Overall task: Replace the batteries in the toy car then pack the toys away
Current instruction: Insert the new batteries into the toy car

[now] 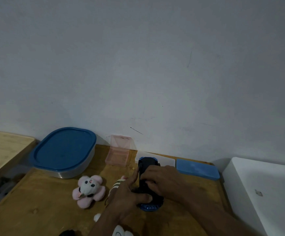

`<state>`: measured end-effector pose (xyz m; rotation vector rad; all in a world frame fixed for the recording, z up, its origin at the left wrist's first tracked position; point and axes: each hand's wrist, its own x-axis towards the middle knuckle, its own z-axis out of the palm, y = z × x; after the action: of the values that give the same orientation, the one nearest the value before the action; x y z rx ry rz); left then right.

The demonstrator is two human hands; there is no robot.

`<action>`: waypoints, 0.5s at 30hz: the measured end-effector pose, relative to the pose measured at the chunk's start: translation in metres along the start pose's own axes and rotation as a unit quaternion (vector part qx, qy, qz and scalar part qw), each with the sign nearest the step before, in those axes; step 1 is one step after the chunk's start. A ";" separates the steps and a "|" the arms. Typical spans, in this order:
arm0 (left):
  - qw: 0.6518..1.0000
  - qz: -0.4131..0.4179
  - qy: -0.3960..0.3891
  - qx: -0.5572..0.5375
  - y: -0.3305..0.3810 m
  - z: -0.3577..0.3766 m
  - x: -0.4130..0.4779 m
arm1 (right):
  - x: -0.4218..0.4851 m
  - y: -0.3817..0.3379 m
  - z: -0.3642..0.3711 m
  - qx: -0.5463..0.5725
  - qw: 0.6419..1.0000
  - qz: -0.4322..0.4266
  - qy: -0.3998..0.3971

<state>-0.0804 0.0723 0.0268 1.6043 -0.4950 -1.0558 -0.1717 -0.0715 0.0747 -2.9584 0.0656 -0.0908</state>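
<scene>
Left hand (129, 193) grips the toy car (147, 169), held underside-up over the worktop's (36, 201) middle; right hand (160, 179) is curled, fingertips pressing at its belly. Judged: battery step under way, packing not begun. Blue-lidded tub (63, 150) at the rear edge is closed, contents hidden. Pink case (118, 155) stands open, apparently empty. Plush toys (89, 189) lie loose.
</scene>
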 end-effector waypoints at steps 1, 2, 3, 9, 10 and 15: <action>1.000 0.004 0.001 0.005 0.000 0.000 0.000 | 0.000 -0.001 -0.001 0.003 1.000 -0.007 0.000; 1.000 0.004 -0.004 0.001 -0.001 -0.002 0.000 | 0.000 -0.001 -0.002 0.003 1.000 -0.013 0.002; 1.000 0.004 -0.007 0.000 -0.002 -0.002 0.001 | 0.000 -0.002 -0.004 0.005 1.000 -0.015 0.003; 1.000 0.024 -0.003 0.008 -0.010 -0.003 0.012 | 0.001 0.002 -0.004 0.016 1.000 0.001 0.020; 0.999 0.032 -0.005 -0.005 -0.008 -0.001 0.009 | 0.001 0.002 -0.003 0.020 1.000 0.007 0.016; 0.997 0.048 -0.060 -0.011 0.006 0.007 -0.003 | -0.002 0.001 -0.005 0.035 0.999 0.035 0.001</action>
<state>-0.0864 0.0685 0.0332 1.4878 -0.6339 -1.0852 -0.1741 -0.0736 0.0790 -2.8822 0.1636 -0.0833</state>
